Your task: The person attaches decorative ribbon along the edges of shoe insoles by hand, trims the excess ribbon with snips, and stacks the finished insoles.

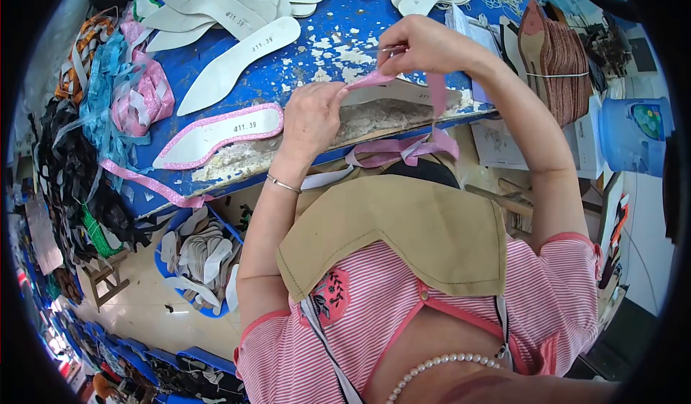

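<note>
My left hand [314,118] is closed at the near end of a white insole [385,94], pinching it together with a pink glitter strip [371,81] along its upper edge. Higher and to the right, my right hand [425,45] is closed in a pinch on the strip. A small shiny thing shows at its fingertips, too small to name. The strip's tail hangs below this hand, past the table edge, and bunches near my lap. Left of my left hand lies an insole edged in pink glitter [223,136], printed with a number.
Plain white insoles [237,58] lie on the worn blue table [317,37]. Pink, blue and black strips [108,87] are heaped at left. A tied stack of brown insoles [565,69] and a blue container [633,136] stand at right. A blue basket [167,256] of insoles sits below.
</note>
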The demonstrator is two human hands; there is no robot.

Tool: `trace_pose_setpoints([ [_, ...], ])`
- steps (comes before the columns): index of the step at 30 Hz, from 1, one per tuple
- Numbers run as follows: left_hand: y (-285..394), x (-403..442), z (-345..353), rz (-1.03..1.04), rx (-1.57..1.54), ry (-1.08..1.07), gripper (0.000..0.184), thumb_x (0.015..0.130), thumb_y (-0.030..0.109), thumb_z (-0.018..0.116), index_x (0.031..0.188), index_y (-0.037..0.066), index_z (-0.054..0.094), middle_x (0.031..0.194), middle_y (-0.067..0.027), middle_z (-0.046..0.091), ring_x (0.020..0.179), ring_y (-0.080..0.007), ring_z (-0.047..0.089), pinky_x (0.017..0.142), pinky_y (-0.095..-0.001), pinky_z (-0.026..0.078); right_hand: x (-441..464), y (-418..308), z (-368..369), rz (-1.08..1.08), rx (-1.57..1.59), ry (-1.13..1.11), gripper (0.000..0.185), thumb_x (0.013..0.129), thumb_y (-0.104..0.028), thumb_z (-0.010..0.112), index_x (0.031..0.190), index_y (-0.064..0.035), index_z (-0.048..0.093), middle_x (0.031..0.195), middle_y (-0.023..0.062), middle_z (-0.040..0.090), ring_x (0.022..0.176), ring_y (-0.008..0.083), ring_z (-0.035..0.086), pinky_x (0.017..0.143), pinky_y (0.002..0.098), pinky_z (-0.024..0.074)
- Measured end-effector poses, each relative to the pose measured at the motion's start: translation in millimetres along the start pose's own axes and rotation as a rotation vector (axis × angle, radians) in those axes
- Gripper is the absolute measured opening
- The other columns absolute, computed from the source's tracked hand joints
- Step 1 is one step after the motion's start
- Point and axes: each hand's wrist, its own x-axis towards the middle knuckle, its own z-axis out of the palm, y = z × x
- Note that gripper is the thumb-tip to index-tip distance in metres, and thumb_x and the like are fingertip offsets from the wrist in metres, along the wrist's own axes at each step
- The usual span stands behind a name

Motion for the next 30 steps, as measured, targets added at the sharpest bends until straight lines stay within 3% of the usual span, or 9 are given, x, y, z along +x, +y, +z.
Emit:
trace_pose_setpoints([
  [11,-2.6,-3.5,9.5,0.069,-0.025,0.033,0.019,0.088,0.018,0.056,0.090,0.004,0.069,0.088,-0.0074,0.070,0.081,-0.0251,0.065,0.076,-0.0339,0.049,-27.5,55.5,38.0,-0.032,0.309,0.129,0.003,0.077,0.000,0.068,0.079,-0.0016,0.069,0.068,-0.0008,0.060,0.062,0.0076,0.045,0.058,0.0215,0.0396],
  [16,25.1,19.6,9.6,0.121,-0.005,0.056,0.026,0.092,0.024,0.052,0.092,0.004,0.069,0.084,-0.0108,0.070,0.076,-0.0289,0.065,0.070,-0.0368,0.050,-26.1,57.0,42.9,-0.019,0.403,0.139,0.003,0.077,-0.001,0.068,0.080,-0.0018,0.070,0.069,-0.0006,0.061,0.062,0.0075,0.046,0.059,0.0207,0.0402],
  [20,32.8,29.6,22.3,0.025,0.126,-0.296,0.031,0.094,0.030,0.050,0.091,0.006,0.069,0.076,-0.0128,0.069,0.066,-0.0322,0.065,0.060,-0.0383,0.050,-32.0,59.1,35.7,-0.016,0.304,0.155,0.005,0.077,-0.008,0.069,0.077,-0.0033,0.068,0.062,-0.0010,0.056,0.057,0.0084,0.043,0.055,0.0227,0.0374],
  [26,30.0,30.9,30.8,0.143,0.082,-0.152,0.034,0.094,0.034,0.050,0.083,0.007,0.068,0.067,-0.0130,0.066,0.054,-0.0332,0.061,0.050,-0.0380,0.048,-42.4,61.8,49.3,-0.038,0.179,0.290,0.012,0.078,-0.015,0.069,0.074,-0.0041,0.064,0.060,0.0010,0.056,0.054,0.0139,0.046,0.054,0.0264,0.0388],
  [30,33.5,31.4,30.9,0.104,0.299,-0.199,0.039,0.093,0.038,0.050,0.075,0.007,0.064,0.063,-0.0094,0.065,0.048,-0.0307,0.059,0.046,-0.0358,0.046,-47.4,42.9,39.3,0.074,-0.126,0.286,0.020,0.079,-0.017,0.070,0.069,-0.0028,0.061,0.058,0.0030,0.053,0.051,0.0160,0.041,0.053,0.0284,0.0380],
])
